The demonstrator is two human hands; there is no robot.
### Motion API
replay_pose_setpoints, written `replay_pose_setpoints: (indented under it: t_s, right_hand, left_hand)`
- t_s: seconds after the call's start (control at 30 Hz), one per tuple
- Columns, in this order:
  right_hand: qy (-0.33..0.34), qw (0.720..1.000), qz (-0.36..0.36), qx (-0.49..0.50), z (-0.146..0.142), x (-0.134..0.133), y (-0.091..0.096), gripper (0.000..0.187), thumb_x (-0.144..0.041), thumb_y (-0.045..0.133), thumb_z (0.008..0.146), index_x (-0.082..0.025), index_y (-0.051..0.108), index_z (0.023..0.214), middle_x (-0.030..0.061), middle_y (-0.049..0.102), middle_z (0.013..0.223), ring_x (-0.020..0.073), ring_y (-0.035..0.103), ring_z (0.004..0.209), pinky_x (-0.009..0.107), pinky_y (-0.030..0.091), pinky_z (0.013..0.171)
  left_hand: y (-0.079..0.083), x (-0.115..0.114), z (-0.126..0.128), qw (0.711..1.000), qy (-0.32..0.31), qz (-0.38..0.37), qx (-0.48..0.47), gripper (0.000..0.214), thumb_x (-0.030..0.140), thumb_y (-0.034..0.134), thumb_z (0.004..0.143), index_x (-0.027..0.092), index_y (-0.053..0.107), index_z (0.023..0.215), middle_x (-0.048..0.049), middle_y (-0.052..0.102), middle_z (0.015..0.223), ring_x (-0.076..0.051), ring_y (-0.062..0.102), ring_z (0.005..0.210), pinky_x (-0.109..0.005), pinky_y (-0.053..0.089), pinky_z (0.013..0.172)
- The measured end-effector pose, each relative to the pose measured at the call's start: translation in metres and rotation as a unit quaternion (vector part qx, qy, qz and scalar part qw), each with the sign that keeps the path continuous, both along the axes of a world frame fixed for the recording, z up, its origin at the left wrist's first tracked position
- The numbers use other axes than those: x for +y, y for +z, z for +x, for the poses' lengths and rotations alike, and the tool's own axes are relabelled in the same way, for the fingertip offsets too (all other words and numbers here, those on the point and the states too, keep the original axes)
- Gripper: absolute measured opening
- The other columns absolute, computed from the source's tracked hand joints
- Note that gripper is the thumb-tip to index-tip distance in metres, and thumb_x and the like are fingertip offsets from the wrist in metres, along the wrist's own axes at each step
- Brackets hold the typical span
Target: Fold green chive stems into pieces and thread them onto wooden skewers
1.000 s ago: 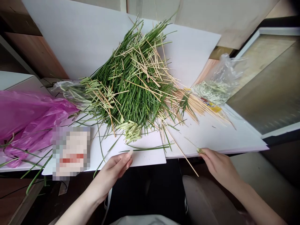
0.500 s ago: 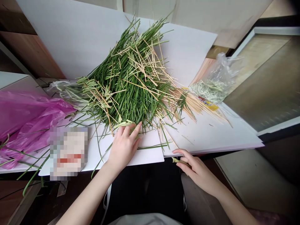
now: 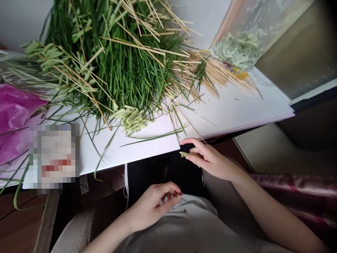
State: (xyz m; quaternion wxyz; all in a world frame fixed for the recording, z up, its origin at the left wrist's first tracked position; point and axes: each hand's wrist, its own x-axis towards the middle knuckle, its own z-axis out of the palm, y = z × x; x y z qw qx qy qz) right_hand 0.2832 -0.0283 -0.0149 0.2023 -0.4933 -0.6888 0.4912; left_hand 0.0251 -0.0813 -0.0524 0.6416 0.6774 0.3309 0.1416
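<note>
My right hand (image 3: pixel 206 158) is just off the table's front edge, pinching a short pale-green folded stem piece (image 3: pixel 183 154) between thumb and fingers. Its index finger is stretched out above the piece, close to a thin wooden stick (image 3: pixel 191 123). My left hand (image 3: pixel 163 202) hovers over the lap by the grey shirt, fingers loosely curled, with nothing visible in it. On the table, a small heap of pale-green folded pieces (image 3: pixel 133 121) lies at the near edge of a large pile of long green stalks (image 3: pixel 123 70). Several wooden skewers lie across that pile.
A spread of skewers (image 3: pixel 210 75) lies right of the stalks, beside a clear bag of pale-green strands (image 3: pixel 237 49). At the left are a magenta plastic bag (image 3: pixel 18 119) and a blurred-out item (image 3: pixel 56 158). Loose blades hang over the table edge (image 3: pixel 105 163).
My left hand has come away from the heap of folded pieces and back to the lap. My right hand still holds its piece. The camera view has tilted down and nearer.
</note>
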Motion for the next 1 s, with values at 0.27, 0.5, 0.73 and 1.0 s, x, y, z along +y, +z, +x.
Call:
replay_pose_setpoints:
  t_s: [0.27,0.5,0.73,1.0]
  right_hand:
    - [-0.021,1.0,-0.008,0.02,0.0,-0.014,-0.016,0.032,-0.033,0.056,0.106,-0.028,0.049,0.137,-0.011,0.044,0.064,0.0118,0.033,0.053,0.026,0.024,0.052]
    - [-0.066,0.995,0.001,0.079,0.001,-0.026,-0.019,0.03,-0.031,0.058,0.106,-0.027,0.049,0.134,-0.0108,0.042,0.065,0.0114,0.031,0.053,0.026,0.024,0.051]
    - [-0.065,0.995,-0.003,0.073,0.004,-0.025,-0.02,0.03,-0.028,0.057,0.106,-0.026,0.049,0.135,-0.0113,0.043,0.065,0.0107,0.032,0.054,0.026,0.025,0.052]
    - [-0.061,0.996,0.006,0.059,0.005,-0.025,-0.02,0.031,-0.028,0.058,0.106,-0.025,0.049,0.135,-0.0115,0.041,0.065,0.0107,0.03,0.053,0.026,0.024,0.052]
  left_hand:
    - [-0.08,-0.022,0.03,0.94,-0.204,0.222,0.158,0.016,0.019,0.068,0.094,0.023,0.074,0.108,-0.0026,0.076,0.103,-0.022,0.071,0.093,-0.03,0.051,0.08]
    - [-0.101,-0.028,0.061,0.899,-0.299,0.281,0.153,0.011,0.026,0.068,0.095,0.02,0.076,0.097,-0.0073,0.074,0.095,-0.026,0.069,0.09,-0.036,0.051,0.077]
    - [-0.107,-0.023,0.068,0.879,-0.328,0.305,0.162,0.01,0.022,0.069,0.091,0.015,0.074,0.087,-0.0097,0.074,0.091,-0.027,0.07,0.086,-0.038,0.053,0.074]
    - [-0.101,0.009,0.055,0.904,-0.271,0.287,0.166,0.006,0.018,0.071,0.086,0.023,0.075,0.087,0.0001,0.076,0.088,-0.019,0.072,0.085,-0.028,0.053,0.078]
